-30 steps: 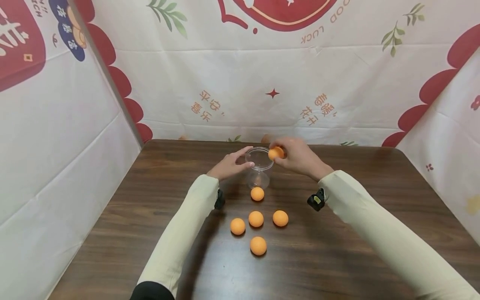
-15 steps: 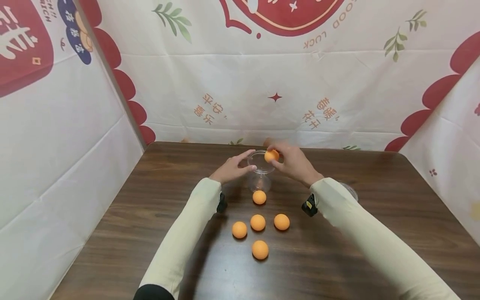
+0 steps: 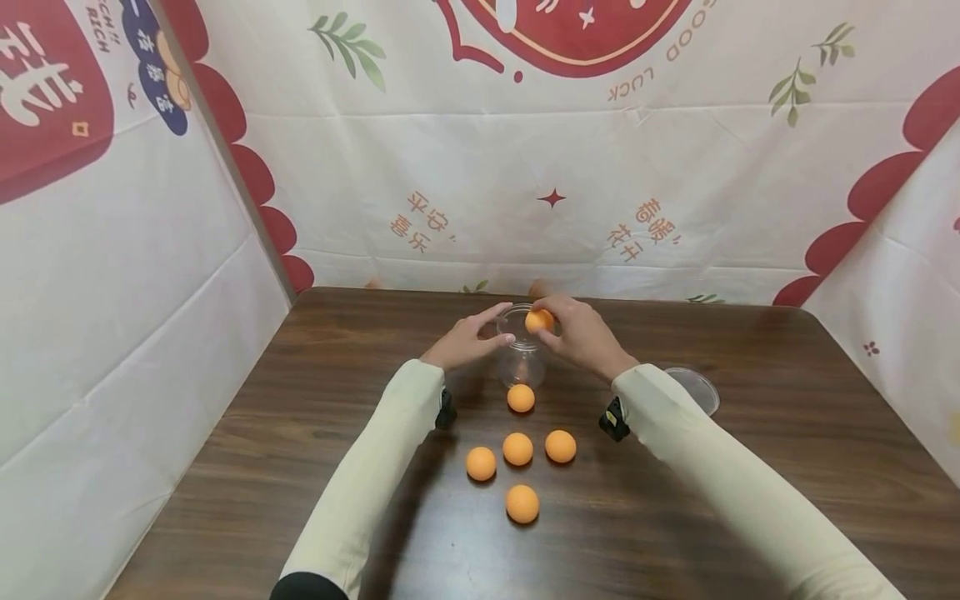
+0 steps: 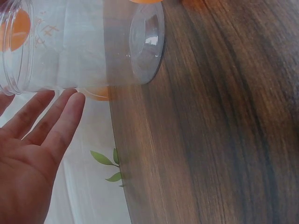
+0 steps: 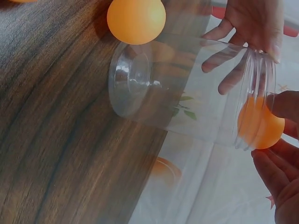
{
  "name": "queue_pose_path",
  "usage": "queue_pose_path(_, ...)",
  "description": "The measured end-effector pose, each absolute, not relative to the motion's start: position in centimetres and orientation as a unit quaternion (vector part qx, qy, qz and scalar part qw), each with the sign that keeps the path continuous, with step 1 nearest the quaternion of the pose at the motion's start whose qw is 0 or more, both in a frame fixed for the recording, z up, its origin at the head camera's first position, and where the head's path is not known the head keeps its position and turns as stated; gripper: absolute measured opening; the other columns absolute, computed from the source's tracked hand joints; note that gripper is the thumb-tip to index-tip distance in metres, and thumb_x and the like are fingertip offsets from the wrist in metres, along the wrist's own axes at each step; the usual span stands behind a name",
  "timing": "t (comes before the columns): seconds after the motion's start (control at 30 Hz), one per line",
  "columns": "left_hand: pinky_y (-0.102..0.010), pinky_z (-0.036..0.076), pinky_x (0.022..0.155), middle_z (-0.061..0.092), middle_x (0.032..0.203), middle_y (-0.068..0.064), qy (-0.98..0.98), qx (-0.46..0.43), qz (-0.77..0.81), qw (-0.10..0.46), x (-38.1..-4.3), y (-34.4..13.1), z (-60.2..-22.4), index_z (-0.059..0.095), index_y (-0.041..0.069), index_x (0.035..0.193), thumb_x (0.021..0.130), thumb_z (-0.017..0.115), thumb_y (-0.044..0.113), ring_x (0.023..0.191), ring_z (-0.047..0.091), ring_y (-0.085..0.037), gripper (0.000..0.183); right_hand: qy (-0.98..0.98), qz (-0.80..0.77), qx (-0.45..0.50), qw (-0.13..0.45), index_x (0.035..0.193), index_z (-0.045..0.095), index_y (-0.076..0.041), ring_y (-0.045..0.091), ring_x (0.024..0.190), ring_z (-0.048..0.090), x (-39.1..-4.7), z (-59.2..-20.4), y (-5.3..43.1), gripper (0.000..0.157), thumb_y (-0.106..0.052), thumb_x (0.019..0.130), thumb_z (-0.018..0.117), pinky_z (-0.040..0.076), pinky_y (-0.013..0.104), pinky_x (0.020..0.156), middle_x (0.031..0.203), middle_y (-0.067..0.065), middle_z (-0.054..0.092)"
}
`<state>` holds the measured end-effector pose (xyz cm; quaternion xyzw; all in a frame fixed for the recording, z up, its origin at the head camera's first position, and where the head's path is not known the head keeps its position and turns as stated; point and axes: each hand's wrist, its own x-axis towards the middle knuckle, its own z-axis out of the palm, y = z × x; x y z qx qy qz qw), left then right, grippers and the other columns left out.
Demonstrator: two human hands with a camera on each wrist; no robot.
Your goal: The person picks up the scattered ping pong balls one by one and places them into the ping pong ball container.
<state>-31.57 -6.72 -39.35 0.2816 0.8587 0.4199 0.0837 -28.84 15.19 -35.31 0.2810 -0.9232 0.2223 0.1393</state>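
A clear plastic jar (image 3: 521,365) stands upright and uncapped near the table's far edge. My left hand (image 3: 467,342) holds it near the rim, thumb on the near side and fingers along the far side. Between the thumb and fingers of my right hand (image 3: 588,337) is an orange ping-pong ball (image 3: 538,322), pinched at the jar's mouth. In the right wrist view that ball (image 5: 259,126) is partly within the threaded rim, and the jar's bottom (image 5: 133,81) shows no ball in it. Another ping-pong ball (image 3: 521,398) lies just in front of the jar.
Several more orange balls (image 3: 517,449) lie loose on the brown wooden table (image 3: 315,467), nearer to me. A clear round lid (image 3: 693,390) lies on the right, partly behind my right sleeve. A white printed cloth (image 3: 480,158) hangs behind the table.
My right hand has brought the ball leftward and down into the jar's mouth. My left hand has stayed at the rim. The lid has come into view beside the right sleeve.
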Motion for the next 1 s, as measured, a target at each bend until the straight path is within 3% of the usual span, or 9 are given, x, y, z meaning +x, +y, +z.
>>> queue_pose_path(0.13, -0.043, 0.048, 0.096, 0.051, 0.135, -0.01, 0.858, 0.282, 0.422, 0.083, -31.61, -6.62, -39.49, 0.028, 0.021, 0.151, 0.097, 0.055, 0.033, 0.119, 0.056, -0.028, 0.062, -0.927, 0.219, 0.273, 0.134, 0.115, 0.062, -0.001, 0.029, 0.09, 0.064, -28.88, -35.54, 15.16, 0.033, -0.018, 0.088, 0.07, 0.053, 0.043, 0.076, 0.113, 0.016, 0.064)
queue_pose_path(0.37, -0.043, 0.048, 0.097, 0.048, 0.14, -0.011, 0.858, 0.279, 0.423, 0.084, -31.6, -6.65, -39.41, 0.027, 0.021, 0.152, 0.097, 0.054, 0.033, 0.12, 0.056, -0.028, 0.062, -0.934, 0.214, 0.261, 0.116, 0.116, 0.061, -0.003, 0.02, 0.068, 0.054, -29.02, -35.75, 15.17, 0.032, -0.018, 0.089, 0.067, 0.047, 0.036, 0.062, 0.104, 0.014, 0.064)
queue_pose_path(1.0, -0.043, 0.049, 0.096, 0.05, 0.139, -0.015, 0.858, 0.284, 0.419, 0.081, -31.68, -6.65, -39.4, 0.027, 0.019, 0.152, 0.098, 0.054, 0.031, 0.118, 0.058, -0.029, 0.061, -0.932, 0.214, 0.266, 0.121, 0.115, 0.062, 0.0, 0.019, 0.067, 0.052, -28.77, -35.53, 15.19, 0.031, -0.014, 0.088, 0.068, 0.045, 0.034, 0.06, 0.095, 0.016, 0.063)
